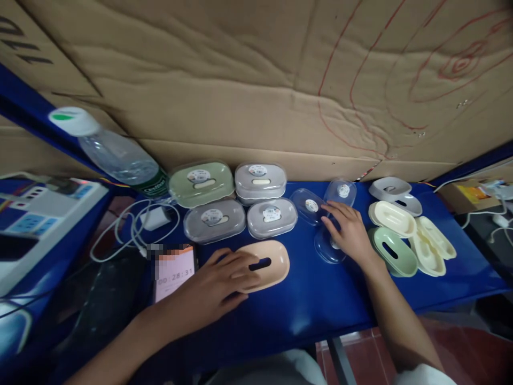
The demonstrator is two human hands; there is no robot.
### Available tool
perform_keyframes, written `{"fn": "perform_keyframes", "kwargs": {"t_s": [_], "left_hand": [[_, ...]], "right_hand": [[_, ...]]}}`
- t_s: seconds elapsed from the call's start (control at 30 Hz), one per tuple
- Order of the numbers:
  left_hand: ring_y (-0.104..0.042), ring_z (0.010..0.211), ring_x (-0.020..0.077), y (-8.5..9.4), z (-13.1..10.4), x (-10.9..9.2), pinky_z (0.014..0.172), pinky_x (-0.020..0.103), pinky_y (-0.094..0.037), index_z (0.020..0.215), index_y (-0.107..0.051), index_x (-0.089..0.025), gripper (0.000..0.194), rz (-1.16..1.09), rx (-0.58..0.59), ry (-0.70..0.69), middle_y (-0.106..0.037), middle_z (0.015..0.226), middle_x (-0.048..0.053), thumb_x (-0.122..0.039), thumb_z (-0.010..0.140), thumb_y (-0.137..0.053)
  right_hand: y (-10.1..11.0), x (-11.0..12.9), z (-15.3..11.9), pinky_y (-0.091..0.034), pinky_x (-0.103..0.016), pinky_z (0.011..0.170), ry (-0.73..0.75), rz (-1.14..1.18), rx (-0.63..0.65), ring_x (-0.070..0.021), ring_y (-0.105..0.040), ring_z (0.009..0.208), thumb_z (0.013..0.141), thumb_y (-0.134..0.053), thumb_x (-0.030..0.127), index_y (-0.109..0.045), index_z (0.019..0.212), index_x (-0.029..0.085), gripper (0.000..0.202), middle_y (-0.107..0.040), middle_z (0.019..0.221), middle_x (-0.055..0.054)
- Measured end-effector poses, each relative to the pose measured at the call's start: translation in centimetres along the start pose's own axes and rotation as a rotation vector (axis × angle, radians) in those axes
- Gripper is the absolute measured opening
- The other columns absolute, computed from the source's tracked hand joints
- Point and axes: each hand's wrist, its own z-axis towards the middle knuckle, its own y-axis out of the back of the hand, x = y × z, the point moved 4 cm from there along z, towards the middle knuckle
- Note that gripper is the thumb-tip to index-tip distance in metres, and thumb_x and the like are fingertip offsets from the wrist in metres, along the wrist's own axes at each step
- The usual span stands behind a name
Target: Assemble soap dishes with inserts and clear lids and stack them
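- Peach oval plastic piece with a slot (278, 272): plain, one colour
- Clear oval plastic lids (300, 199): colourless, with round white printed stickers (311, 205)
- Sage-green oval plastic box (222, 187): plain green under its clear cover
- Grey oval plastic boxes (234, 224): plain grey, white stickers
- Cream oval plastic trays (379, 215): unpatterned
- Smooth counter (296, 305): glossy blue
- Brown cardboard sheet (224, 75): looping red lines
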Motion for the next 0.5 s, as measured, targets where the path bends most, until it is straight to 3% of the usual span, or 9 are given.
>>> {"fn": "perform_keyframes", "kwargs": {"t_s": [0.17, 0.3, 0.5], "left_hand": [[-0.063, 0.142, 0.0243, 0.0, -0.1, 0.0, 0.121, 0.041, -0.038, 0.144, -0.067, -0.040, 0.050, 0.023, -0.022, -0.030, -0.069, 0.153, -0.002, -0.019, 0.099, -0.075], [-0.066, 0.137, 0.0225, 0.0, 0.0, 0.2, 0.119, 0.040, -0.038, 0.144, -0.067, -0.040, 0.046, 0.026, -0.058, -0.059, -0.072, 0.149, -0.002, -0.021, 0.102, -0.072], [-0.066, 0.135, 0.0209, 0.0, 0.1, 0.2, 0.117, 0.038, -0.034, 0.138, -0.070, -0.037, 0.042, 0.005, -0.093, -0.087, -0.073, 0.146, -0.004, -0.019, 0.100, -0.075]], "right_hand": [[-0.5, -1.9, 0.2, -0.048, -0.052, 0.114, 0.027, 0.050, -0.026, -0.0303, -0.064, 0.139, 0.114, -0.043, 0.037, -0.069, 0.141, 0.025, 0.040, -0.071, 0.149, -0.010], [-0.5, -4.0, 0.5, -0.048, -0.056, 0.113, -0.050, 0.031, -0.104, -0.0325, -0.065, 0.135, 0.112, -0.043, 0.033, -0.073, 0.135, 0.023, 0.039, -0.074, 0.143, -0.012], [-0.9, -6.5, 0.5, -0.053, -0.054, 0.106, -0.159, 0.026, -0.205, -0.0340, -0.069, 0.110, 0.106, -0.056, 0.054, -0.077, 0.110, 0.020, 0.041, -0.077, 0.114, -0.017]]}}
